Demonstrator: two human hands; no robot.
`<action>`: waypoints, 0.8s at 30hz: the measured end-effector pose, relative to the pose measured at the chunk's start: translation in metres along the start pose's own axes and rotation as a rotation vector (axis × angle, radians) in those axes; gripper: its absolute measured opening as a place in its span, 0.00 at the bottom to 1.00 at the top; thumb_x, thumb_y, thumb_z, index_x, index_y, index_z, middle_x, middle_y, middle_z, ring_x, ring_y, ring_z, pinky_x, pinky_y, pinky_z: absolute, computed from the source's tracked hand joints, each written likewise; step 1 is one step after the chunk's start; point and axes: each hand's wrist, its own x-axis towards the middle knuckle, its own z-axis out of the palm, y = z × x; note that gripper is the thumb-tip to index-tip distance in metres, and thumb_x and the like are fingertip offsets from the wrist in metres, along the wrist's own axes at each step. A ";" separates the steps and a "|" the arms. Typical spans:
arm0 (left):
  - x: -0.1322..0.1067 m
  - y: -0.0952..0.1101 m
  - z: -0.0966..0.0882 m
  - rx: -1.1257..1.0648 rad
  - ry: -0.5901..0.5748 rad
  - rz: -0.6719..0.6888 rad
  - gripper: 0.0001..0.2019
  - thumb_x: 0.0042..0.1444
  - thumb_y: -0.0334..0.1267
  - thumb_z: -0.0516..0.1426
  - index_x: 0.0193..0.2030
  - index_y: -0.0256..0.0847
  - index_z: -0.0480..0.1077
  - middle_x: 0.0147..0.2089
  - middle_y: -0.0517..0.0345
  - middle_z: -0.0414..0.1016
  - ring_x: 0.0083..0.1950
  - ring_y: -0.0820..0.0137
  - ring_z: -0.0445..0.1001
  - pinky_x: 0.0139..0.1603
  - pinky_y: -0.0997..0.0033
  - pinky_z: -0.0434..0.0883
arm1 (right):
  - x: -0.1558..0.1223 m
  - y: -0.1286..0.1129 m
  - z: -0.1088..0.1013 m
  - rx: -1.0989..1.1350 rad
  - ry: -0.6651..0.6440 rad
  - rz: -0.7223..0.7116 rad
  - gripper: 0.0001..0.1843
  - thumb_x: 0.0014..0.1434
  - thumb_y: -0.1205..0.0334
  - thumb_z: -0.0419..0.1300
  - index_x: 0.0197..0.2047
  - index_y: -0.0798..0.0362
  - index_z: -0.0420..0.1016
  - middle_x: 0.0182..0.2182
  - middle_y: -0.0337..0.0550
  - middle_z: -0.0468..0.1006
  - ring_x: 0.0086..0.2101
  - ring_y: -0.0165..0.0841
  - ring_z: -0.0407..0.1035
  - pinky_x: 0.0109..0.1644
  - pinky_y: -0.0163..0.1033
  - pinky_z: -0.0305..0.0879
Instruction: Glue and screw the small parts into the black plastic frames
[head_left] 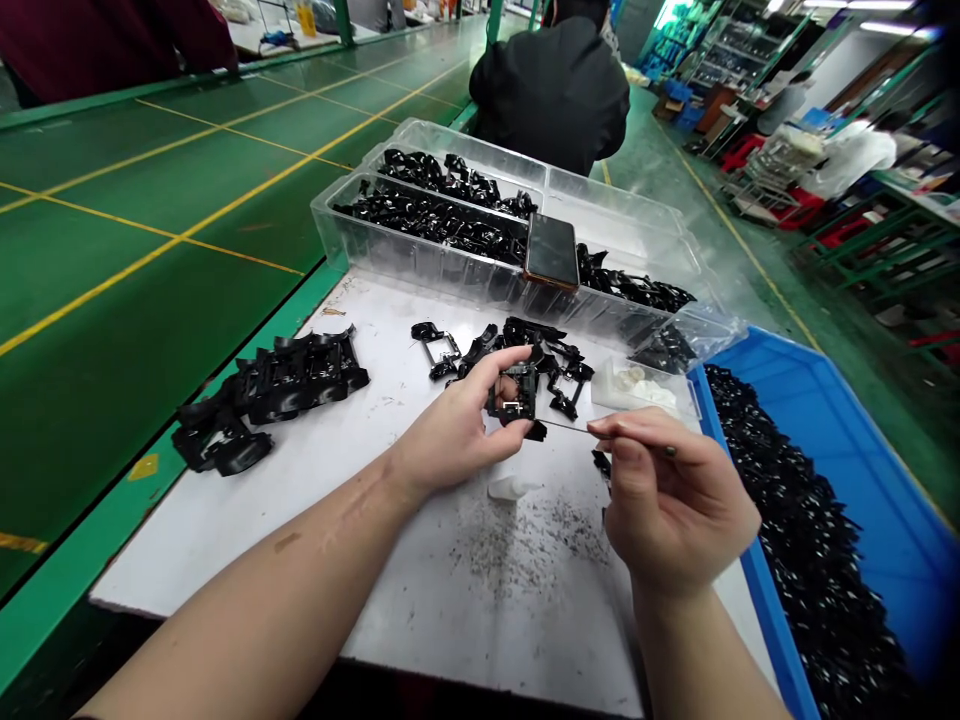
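My left hand [461, 425] grips a small black plastic frame part [517, 395] between thumb and fingers, above the white work surface [225, 540]. My right hand [675, 500] pinches a thin metal pick [570, 428], and its fine tip reaches toward the lower right of the held part. Whether the tip touches the part is hard to tell. Several loose black plastic frames [555, 360] lie just beyond the hands, and one open frame [435, 350] sits to their left. A stacked heap of black moulded parts [270, 385] lies further left on the surface.
A clear plastic tray [420, 255] of black parts stands at the far edge, with a phone [551, 250] lying on it. A blue bin [825, 500] of small black pieces sits at right. A person in a black jacket [551, 90] stands beyond; a green bench [150, 210] runs left.
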 end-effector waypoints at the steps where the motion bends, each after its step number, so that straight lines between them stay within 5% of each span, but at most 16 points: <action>1: 0.000 0.000 0.000 0.003 -0.001 -0.002 0.36 0.64 0.34 0.63 0.77 0.46 0.59 0.49 0.55 0.75 0.48 0.65 0.75 0.52 0.63 0.76 | 0.000 0.000 0.000 0.009 0.024 -0.005 0.15 0.64 0.78 0.65 0.49 0.52 0.84 0.38 0.43 0.87 0.39 0.38 0.82 0.41 0.46 0.78; 8: -0.001 0.000 0.001 -0.020 -0.009 -0.005 0.36 0.63 0.35 0.63 0.77 0.46 0.59 0.49 0.56 0.74 0.48 0.66 0.76 0.50 0.63 0.77 | 0.000 0.000 0.000 0.001 -0.043 0.021 0.15 0.65 0.77 0.65 0.49 0.50 0.84 0.39 0.42 0.87 0.39 0.38 0.82 0.42 0.46 0.78; 13: -0.002 -0.001 0.001 -0.017 -0.009 -0.007 0.36 0.64 0.36 0.63 0.77 0.48 0.59 0.49 0.56 0.75 0.48 0.66 0.76 0.51 0.62 0.77 | 0.006 0.001 -0.002 -0.007 0.191 -0.029 0.07 0.65 0.72 0.68 0.44 0.52 0.84 0.34 0.42 0.85 0.34 0.38 0.81 0.35 0.45 0.76; 15: -0.002 0.000 0.000 -0.003 -0.005 -0.016 0.36 0.63 0.36 0.63 0.77 0.49 0.59 0.50 0.56 0.75 0.49 0.65 0.76 0.51 0.62 0.78 | 0.012 0.009 -0.008 -0.097 0.299 0.004 0.02 0.65 0.65 0.70 0.42 0.52 0.83 0.34 0.42 0.84 0.32 0.37 0.80 0.33 0.44 0.75; 19: -0.002 0.003 0.000 0.034 0.000 -0.042 0.35 0.64 0.37 0.63 0.77 0.49 0.60 0.50 0.56 0.75 0.50 0.64 0.76 0.48 0.64 0.77 | 0.023 0.039 -0.029 -0.324 0.429 0.129 0.10 0.68 0.54 0.68 0.44 0.52 0.81 0.37 0.44 0.84 0.34 0.38 0.80 0.39 0.47 0.77; 24: -0.002 0.005 -0.001 0.130 -0.029 -0.061 0.34 0.64 0.39 0.62 0.77 0.48 0.59 0.50 0.55 0.74 0.43 0.67 0.74 0.34 0.70 0.71 | 0.022 0.067 -0.050 -0.506 0.359 0.262 0.15 0.71 0.49 0.64 0.47 0.53 0.81 0.41 0.50 0.86 0.41 0.43 0.82 0.47 0.50 0.77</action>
